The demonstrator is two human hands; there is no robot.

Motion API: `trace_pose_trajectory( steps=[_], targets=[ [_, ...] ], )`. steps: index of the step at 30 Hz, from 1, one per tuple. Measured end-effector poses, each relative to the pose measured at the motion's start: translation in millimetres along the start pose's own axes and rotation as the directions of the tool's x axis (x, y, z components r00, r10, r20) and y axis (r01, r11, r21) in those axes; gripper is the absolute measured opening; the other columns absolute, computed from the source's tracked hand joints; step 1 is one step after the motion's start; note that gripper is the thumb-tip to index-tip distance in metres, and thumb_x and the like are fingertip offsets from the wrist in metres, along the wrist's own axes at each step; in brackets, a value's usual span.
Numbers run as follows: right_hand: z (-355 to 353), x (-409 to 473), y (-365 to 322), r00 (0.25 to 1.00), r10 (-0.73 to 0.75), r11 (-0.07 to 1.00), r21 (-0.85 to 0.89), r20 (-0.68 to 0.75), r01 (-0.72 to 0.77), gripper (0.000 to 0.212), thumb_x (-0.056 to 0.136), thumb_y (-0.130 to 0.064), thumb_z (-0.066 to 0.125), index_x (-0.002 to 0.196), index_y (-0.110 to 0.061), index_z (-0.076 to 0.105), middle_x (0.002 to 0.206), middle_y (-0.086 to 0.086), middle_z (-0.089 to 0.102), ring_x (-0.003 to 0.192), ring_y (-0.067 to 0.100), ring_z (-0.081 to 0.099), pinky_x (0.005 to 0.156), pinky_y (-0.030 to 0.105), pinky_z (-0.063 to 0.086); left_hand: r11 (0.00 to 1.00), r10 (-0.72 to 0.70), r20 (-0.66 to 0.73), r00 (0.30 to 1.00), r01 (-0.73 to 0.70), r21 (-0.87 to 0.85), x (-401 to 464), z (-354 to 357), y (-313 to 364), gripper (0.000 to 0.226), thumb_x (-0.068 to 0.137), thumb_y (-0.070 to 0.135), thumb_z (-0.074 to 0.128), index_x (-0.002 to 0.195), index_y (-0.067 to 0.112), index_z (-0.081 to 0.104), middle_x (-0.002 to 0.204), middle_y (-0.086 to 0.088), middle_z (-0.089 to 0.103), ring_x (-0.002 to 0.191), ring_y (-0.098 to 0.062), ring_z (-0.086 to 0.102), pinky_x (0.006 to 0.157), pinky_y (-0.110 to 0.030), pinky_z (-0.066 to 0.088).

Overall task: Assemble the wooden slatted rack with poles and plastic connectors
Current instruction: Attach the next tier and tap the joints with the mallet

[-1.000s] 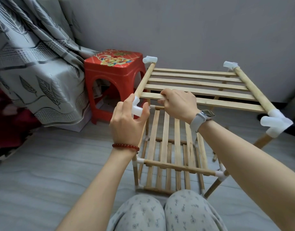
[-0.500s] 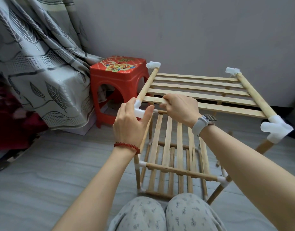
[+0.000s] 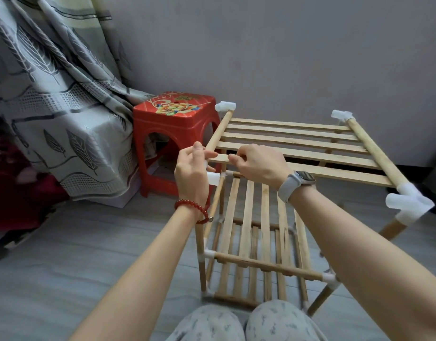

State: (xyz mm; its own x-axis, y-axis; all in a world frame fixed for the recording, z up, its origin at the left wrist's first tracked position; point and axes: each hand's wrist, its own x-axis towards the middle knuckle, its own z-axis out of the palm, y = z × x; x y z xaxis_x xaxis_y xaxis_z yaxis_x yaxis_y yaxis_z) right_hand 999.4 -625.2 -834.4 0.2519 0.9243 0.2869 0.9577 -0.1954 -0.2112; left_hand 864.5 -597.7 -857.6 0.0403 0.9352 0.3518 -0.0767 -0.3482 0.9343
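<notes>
My rack [image 3: 298, 153] is bare matt wood with milky plastic connectors [image 3: 408, 205]. Stool [image 3: 175, 119] is glossy red plastic, and the curtain [image 3: 52, 94] is slightly shiny cloth.

left grip [image 3: 193, 173]: fingers curled | right grip [image 3: 260, 164]: curled, palm down

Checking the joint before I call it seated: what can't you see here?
- Head view: left hand covers most of the near-left connector, so seating can't be judged.
- Right hand hides the slat end beneath it.
- Lowest shelf: knees cover its front.
</notes>
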Motion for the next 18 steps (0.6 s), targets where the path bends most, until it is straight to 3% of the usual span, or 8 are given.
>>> trace_pose_trajectory(
  steps=[5,7,9,18],
  targets=[
    [0.4,-5.3,5.8,0.995,-0.042,0.998,0.035,-0.093,0.045,0.042,0.095,-0.042,0.036,0.072,-0.016,0.06,0.055,-0.006,0.05,0.055,0.015,0.049,0.052,0.026,0.035,0.999,-0.019,-0.126,0.992,0.013,-0.05,-0.9,4.1,-2.4,0.048,0.099,0.034,0.032,0.076,0.015,0.069,0.079,0.0,0.07,0.078,-0.026,0.066,0.077,-0.041,0.053],
    [1.7,-6.9,5.4,0.99,-0.069,0.997,0.022,-0.125,0.072,0.044,0.096,-0.041,0.036,0.073,-0.015,0.062,0.056,-0.005,0.051,0.054,0.014,0.05,0.053,0.026,0.04,0.999,0.004,-0.181,0.983,-0.011,-0.04,-1.0,3.7,-3.8,0.049,0.095,0.04,0.031,0.071,0.02,0.069,0.064,0.011,0.068,0.067,-0.008,0.064,0.07,-0.023,0.052],
    [3.4,-7.8,4.5,0.986,-0.084,0.996,0.008,-0.147,0.086,0.044,0.097,-0.04,0.036,0.073,-0.014,0.063,0.057,-0.004,0.054,0.054,0.014,0.051,0.055,0.027,0.042,0.999,0.022,-0.228,0.974,-0.028,-0.021,-1.0,3.4,-5.3,0.05,0.095,0.039,0.03,0.066,0.024,0.068,0.053,0.018,0.063,0.057,0.004,0.058,0.059,-0.005,0.04],
    [1.9,-11.5,7.9,0.982,-0.096,0.995,0.008,-0.162,0.099,0.044,0.096,-0.039,0.037,0.07,-0.014,0.063,0.057,-0.002,0.055,0.054,0.016,0.052,0.056,0.031,0.048,0.998,-0.053,-0.285,0.957,0.039,-0.057,-2.8,10.8,0.3,0.053,0.1,0.03,0.033,0.064,0.018,0.07,0.061,0.013,0.065,0.059,0.006,0.058,0.06,-0.001,0.037]
  ],
)
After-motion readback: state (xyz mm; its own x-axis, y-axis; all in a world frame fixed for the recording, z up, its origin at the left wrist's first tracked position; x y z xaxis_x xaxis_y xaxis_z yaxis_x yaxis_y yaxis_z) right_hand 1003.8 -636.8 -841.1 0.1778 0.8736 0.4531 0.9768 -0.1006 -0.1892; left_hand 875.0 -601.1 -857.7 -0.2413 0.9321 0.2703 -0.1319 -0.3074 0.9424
